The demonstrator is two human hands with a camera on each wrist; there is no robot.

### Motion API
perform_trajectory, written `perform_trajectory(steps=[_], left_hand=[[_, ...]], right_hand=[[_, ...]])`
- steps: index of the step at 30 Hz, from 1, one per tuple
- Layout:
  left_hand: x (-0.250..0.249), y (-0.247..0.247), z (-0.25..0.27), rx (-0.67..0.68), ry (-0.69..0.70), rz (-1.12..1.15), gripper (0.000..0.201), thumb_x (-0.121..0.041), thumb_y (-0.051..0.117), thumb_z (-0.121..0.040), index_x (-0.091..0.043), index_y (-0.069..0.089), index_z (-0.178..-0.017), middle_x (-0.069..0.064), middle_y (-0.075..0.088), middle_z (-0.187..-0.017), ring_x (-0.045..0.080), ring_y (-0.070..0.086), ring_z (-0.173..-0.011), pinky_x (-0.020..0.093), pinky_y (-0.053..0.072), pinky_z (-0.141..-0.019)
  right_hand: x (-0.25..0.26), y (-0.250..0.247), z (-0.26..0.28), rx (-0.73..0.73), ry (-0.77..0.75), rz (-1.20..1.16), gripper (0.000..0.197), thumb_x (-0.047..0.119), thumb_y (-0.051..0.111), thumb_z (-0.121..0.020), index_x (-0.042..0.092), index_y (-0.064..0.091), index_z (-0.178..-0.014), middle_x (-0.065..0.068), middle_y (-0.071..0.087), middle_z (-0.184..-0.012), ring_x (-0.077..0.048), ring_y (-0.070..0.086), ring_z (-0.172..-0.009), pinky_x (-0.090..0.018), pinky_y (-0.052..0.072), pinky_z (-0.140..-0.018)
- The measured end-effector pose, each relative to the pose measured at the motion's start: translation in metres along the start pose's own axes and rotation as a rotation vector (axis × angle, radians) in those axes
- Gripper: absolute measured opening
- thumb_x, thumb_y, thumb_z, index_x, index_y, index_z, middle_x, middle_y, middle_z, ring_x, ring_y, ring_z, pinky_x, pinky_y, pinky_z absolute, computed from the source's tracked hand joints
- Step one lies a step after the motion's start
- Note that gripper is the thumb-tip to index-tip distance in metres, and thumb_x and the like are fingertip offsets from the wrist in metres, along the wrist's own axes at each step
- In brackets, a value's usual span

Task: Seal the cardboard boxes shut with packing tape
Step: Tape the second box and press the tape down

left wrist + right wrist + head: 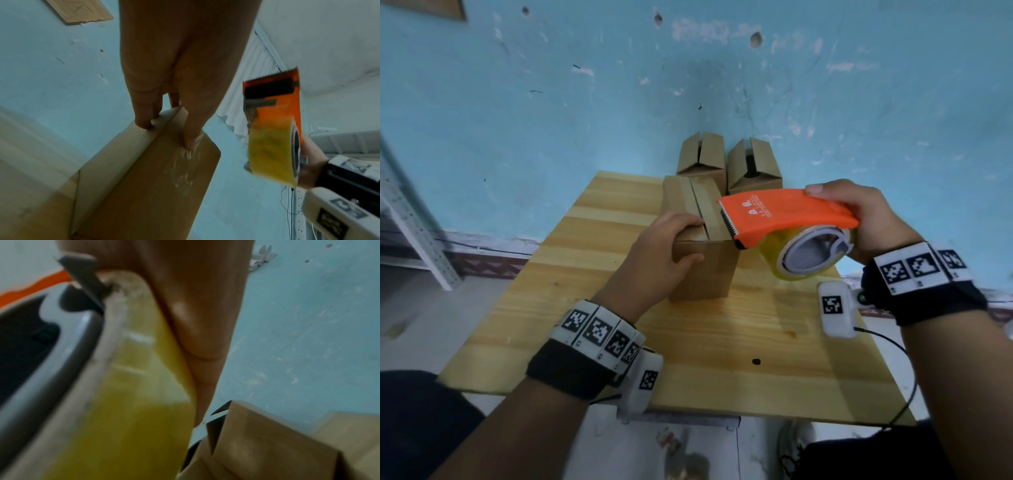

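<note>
A cardboard box (702, 274) stands mid-table with clear tape along its top seam. My left hand (667, 243) grips its near top edge, fingers over the top and thumb on the front face. In the left wrist view the thumb (191, 138) presses wrinkled tape on the box (144, 178). My right hand (873, 219) holds an orange tape dispenser (784, 216) with a yellowish tape roll (808, 253), lifted just right of the box, its toothed blade beside the near right corner. The roll (133, 402) fills the blurred right wrist view.
Two more cardboard boxes (700, 154) (755, 164) with parted top flaps stand at the back of the wooden table (722, 342), against the blue wall. A metal shelf (410, 222) is at the left. A black cable (907, 377) hangs off the table's right edge.
</note>
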State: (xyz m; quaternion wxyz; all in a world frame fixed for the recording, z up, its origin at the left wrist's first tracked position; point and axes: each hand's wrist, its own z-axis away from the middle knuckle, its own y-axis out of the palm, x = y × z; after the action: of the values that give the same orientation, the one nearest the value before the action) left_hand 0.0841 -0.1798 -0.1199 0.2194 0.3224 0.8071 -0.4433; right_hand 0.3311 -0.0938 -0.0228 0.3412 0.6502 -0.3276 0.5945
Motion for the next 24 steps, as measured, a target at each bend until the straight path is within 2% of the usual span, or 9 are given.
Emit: perform_trajectory(steps=[3,5,8,9,13,15,17,21,24], left_hand=[[-0.004,0.0,0.0,0.002,-0.005,0.025,0.044,-0.013,0.077,-0.082,-0.026,0.063,-0.122,-0.013,0.057,-0.123,0.009,0.054,-0.116,0.039,0.05,-0.101],[-0.01,-0.001,0.001,-0.012,-0.03,0.073,0.037,-0.01,0.075,-0.084,-0.037,0.059,-0.104,-0.015,0.057,-0.106,0.014,0.058,-0.106,0.037,0.051,-0.097],[-0.012,-0.003,0.0,0.07,-0.099,0.074,0.029,-0.01,0.069,-0.089,-0.032,0.054,-0.101,-0.015,0.058,-0.104,0.011,0.056,-0.104,0.013,0.046,-0.088],[-0.011,-0.004,0.0,0.111,-0.099,0.093,0.03,-0.01,0.07,-0.088,-0.029,0.056,-0.107,-0.013,0.059,-0.112,0.008,0.056,-0.108,0.013,0.046,-0.088],[-0.005,-0.012,0.005,0.223,-0.096,0.306,0.062,-0.003,0.067,-0.086,-0.026,0.045,-0.14,-0.002,0.049,-0.138,0.011,0.051,-0.125,0.022,0.048,-0.096],[-0.005,-0.014,0.009,0.119,-0.137,0.377,0.055,-0.008,0.059,-0.084,-0.025,0.053,-0.136,0.0,0.044,-0.143,0.022,0.047,-0.131,0.036,0.048,-0.103],[-0.009,-0.016,0.011,0.012,-0.261,0.521,0.047,-0.01,0.049,-0.078,-0.021,0.068,-0.12,-0.002,0.043,-0.145,0.016,0.043,-0.135,0.041,0.045,-0.106],[-0.018,-0.021,0.013,0.056,-0.316,0.646,0.033,-0.001,0.047,-0.094,-0.004,0.063,-0.122,-0.008,0.058,-0.117,-0.012,0.059,-0.101,0.007,0.04,-0.087],[-0.014,-0.027,0.014,0.012,-0.359,0.824,0.023,-0.004,0.044,-0.091,0.0,0.066,-0.09,0.005,0.063,-0.103,0.005,0.059,-0.114,0.016,0.044,-0.09]], right_hand=[[0.005,0.019,-0.002,0.104,0.019,-0.067,0.02,0.023,0.061,-0.077,0.005,0.064,-0.071,-0.006,0.059,-0.052,-0.017,0.054,-0.046,-0.022,0.048,-0.052],[0.007,0.034,-0.003,0.161,0.023,-0.086,0.019,0.023,0.059,-0.079,0.006,0.063,-0.07,-0.004,0.057,-0.05,-0.015,0.052,-0.043,-0.02,0.046,-0.049],[0.01,0.057,-0.006,0.204,-0.058,-0.146,0.026,0.019,0.06,-0.081,0.015,0.066,-0.056,-0.001,0.054,-0.049,-0.014,0.05,-0.044,-0.021,0.041,-0.049],[0.012,0.064,-0.008,0.217,-0.089,-0.193,0.02,0.02,0.062,-0.08,0.012,0.067,-0.062,-0.005,0.055,-0.054,-0.019,0.051,-0.051,-0.024,0.041,-0.055],[0.017,0.074,-0.015,0.128,-0.152,-0.358,0.018,0.022,0.061,-0.077,0.005,0.062,-0.074,-0.008,0.06,-0.062,-0.023,0.054,-0.059,-0.028,0.046,-0.062],[0.017,0.073,-0.018,0.117,-0.177,-0.378,0.017,0.02,0.059,-0.081,0.006,0.057,-0.072,-0.007,0.059,-0.059,-0.022,0.053,-0.055,-0.028,0.046,-0.059],[0.013,0.071,-0.021,0.119,-0.175,-0.338,0.026,0.021,0.053,-0.087,0.009,0.063,-0.066,-0.006,0.059,-0.057,-0.021,0.053,-0.054,-0.028,0.045,-0.059],[0.004,0.073,-0.025,0.121,-0.158,-0.285,0.026,0.026,0.061,-0.083,0.004,0.07,-0.091,-0.014,0.06,-0.075,-0.03,0.052,-0.07,-0.034,0.045,-0.067],[-0.002,0.072,-0.03,0.122,-0.119,-0.298,0.06,0.033,0.079,-0.066,0.002,0.055,-0.111,-0.016,0.051,-0.086,-0.033,0.048,-0.075,-0.038,0.046,-0.071]])
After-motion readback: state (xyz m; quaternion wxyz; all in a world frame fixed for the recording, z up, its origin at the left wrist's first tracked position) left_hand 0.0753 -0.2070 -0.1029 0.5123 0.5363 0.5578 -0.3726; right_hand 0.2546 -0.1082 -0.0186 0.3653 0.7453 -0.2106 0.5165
